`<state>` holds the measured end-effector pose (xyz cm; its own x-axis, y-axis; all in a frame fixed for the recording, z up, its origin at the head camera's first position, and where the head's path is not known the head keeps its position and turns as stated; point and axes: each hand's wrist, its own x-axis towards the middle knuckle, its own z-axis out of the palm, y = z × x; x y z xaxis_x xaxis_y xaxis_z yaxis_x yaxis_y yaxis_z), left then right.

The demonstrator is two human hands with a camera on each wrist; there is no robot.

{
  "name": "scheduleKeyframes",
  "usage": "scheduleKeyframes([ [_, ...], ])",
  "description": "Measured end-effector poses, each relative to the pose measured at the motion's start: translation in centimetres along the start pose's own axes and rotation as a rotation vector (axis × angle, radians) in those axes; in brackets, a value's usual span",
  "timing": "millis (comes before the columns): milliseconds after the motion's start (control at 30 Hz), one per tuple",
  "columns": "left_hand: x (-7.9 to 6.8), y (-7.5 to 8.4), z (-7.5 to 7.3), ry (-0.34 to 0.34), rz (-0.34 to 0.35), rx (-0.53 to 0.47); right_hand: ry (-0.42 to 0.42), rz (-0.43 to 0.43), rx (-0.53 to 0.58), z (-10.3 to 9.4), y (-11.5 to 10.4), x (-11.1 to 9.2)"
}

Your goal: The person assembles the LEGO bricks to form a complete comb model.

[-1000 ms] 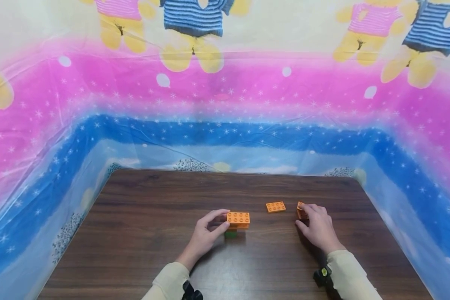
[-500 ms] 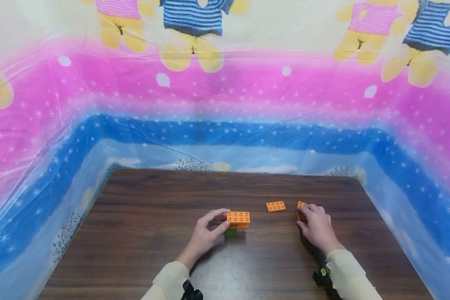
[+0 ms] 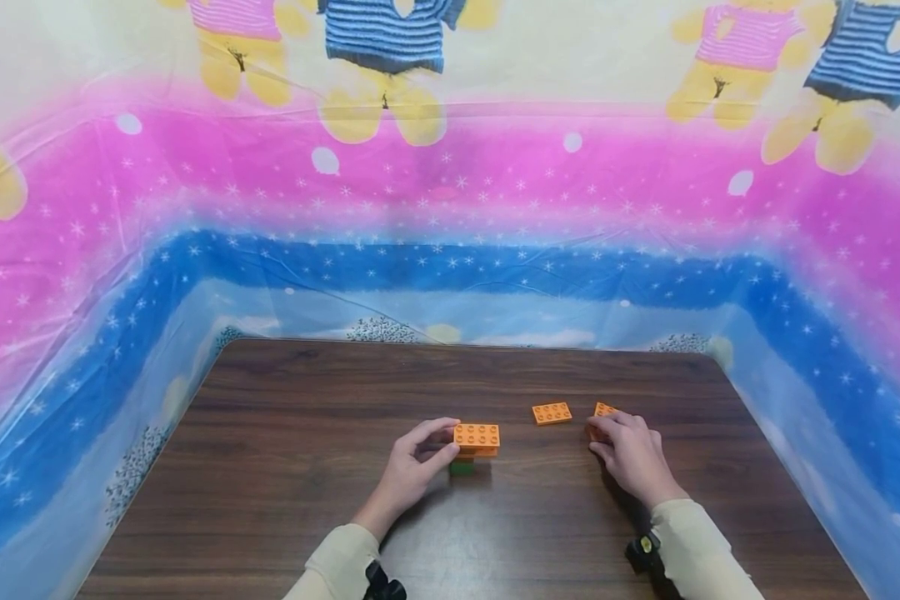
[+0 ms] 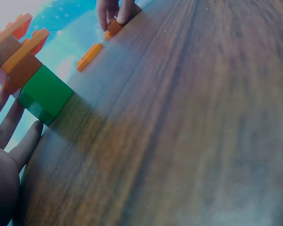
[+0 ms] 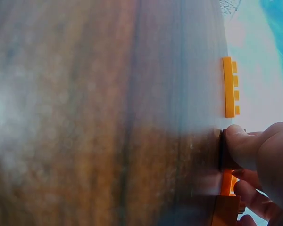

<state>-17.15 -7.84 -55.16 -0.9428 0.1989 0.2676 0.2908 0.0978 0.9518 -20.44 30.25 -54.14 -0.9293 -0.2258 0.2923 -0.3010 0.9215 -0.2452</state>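
My left hand [image 3: 412,467] grips a stack of toy building bricks from its left side. The stack has orange studded bricks [image 3: 477,435] on top and a green brick [image 4: 46,94] at its base on the table. My right hand [image 3: 637,458] pinches a small dark brown brick [image 5: 230,153] between thumb and fingers, low at the tabletop. The fingers partly hide it in the head view. An orange brick [image 3: 604,408] lies just beyond those fingers, partly covered. Behind the right hand, in its wrist view, another brown-orange brick [image 5: 225,210] shows.
A flat orange eight-stud brick [image 3: 552,413] lies between the two hands, farther back. The dark wooden table [image 3: 330,392] ends at a patterned cloth backdrop [image 3: 420,267] along its far and side edges.
My right hand's fingertips have shifted slightly left, with the brown brick drawn out from beside the orange one. My left hand and the stack have stayed put.
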Motion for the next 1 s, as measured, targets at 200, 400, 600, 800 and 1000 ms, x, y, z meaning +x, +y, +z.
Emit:
scheduleKeyframes([
  [200, 0.0, 0.0, 0.0, 0.001, 0.002, -0.006, 0.007, -0.015, 0.007, -0.1, -0.3, 0.0],
  [400, 0.0, 0.0, 0.0, 0.004, -0.003, -0.004, 0.01, -0.007, 0.069, -0.5, -1.3, 0.1],
  [600, 0.0, 0.0, 0.0, 0.01, 0.004, -0.008, -0.005, -0.04, 0.113, -0.5, -2.1, 0.2],
  [800, -0.1, 0.0, 0.0, 0.009, -0.009, -0.001, -0.035, -0.057, 0.201, -0.6, -3.3, 0.2],
  [1000, 0.0, 0.1, 0.0, 0.012, -0.011, -0.003, -0.045, -0.073, 0.262, -1.0, -4.5, 0.2],
])
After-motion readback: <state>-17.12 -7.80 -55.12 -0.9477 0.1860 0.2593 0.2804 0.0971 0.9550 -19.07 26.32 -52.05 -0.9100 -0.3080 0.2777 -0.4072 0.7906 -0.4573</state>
